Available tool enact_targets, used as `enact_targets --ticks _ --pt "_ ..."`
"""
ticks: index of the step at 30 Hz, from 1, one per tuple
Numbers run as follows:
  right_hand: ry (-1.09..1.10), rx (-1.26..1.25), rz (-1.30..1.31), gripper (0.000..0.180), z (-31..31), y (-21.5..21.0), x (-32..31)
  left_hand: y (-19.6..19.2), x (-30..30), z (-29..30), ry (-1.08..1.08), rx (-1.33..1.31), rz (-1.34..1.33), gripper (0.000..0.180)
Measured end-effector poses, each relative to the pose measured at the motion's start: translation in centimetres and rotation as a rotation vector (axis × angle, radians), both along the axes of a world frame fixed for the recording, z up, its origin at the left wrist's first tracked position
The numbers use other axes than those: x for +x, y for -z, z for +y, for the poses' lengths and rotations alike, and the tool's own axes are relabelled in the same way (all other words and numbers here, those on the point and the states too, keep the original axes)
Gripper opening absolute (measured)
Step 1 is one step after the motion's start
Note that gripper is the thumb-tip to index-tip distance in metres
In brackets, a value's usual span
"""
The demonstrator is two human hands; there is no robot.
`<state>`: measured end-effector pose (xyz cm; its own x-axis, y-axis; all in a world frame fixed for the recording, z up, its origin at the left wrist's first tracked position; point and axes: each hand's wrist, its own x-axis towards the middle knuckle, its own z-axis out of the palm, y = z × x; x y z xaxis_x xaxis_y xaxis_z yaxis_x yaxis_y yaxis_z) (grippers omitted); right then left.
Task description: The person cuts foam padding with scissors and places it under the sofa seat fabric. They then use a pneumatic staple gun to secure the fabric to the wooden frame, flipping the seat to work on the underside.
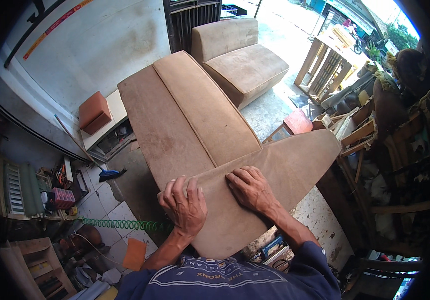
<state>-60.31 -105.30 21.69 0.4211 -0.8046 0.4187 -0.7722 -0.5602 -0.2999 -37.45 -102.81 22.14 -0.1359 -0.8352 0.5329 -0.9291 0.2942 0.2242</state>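
Note:
A brown upholstered sofa (170, 115) stands before me, its long seat stretching away and a seam running along it. Close to my body, its near fabric-covered panel (295, 155) rises across the seat and tapers toward the right. My left hand (184, 207) lies on the panel's left end, fingers bent and gripping over its upper edge. Further right along the same edge, the bent fingers of my right hand (250, 187) press into the cloth and grip it. Both sets of fingertips are partly hidden.
A second brown sofa (240, 60) stands beyond. To the right are a wooden frame (322, 70), a red stool (297, 121) and piled scrap wood (360, 130). At left are an orange-brown cushion (94, 112), a blue broom (110, 174) and a green coiled hose (125, 223).

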Motion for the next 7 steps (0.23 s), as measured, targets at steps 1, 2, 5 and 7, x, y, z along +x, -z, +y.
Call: enact_targets --ticks 1,2,5,7 --pt "0.007 -0.005 0.026 0.033 -0.1 0.1 0.0 0.2 -0.6 0.1 0.118 0.077 0.018 0.044" --pt "0.014 -0.003 0.049 0.035 0.1 0.2 0.1 0.5 -1.2 0.4 0.227 0.193 0.047 0.049" --pt "0.003 0.046 0.090 0.041 -0.3 0.5 -0.2 1.2 -2.3 0.4 0.274 0.326 0.035 0.060" --pt "0.017 0.064 0.126 0.045 -0.2 0.7 -0.1 1.6 -2.6 0.1 0.238 0.437 0.041 0.069"
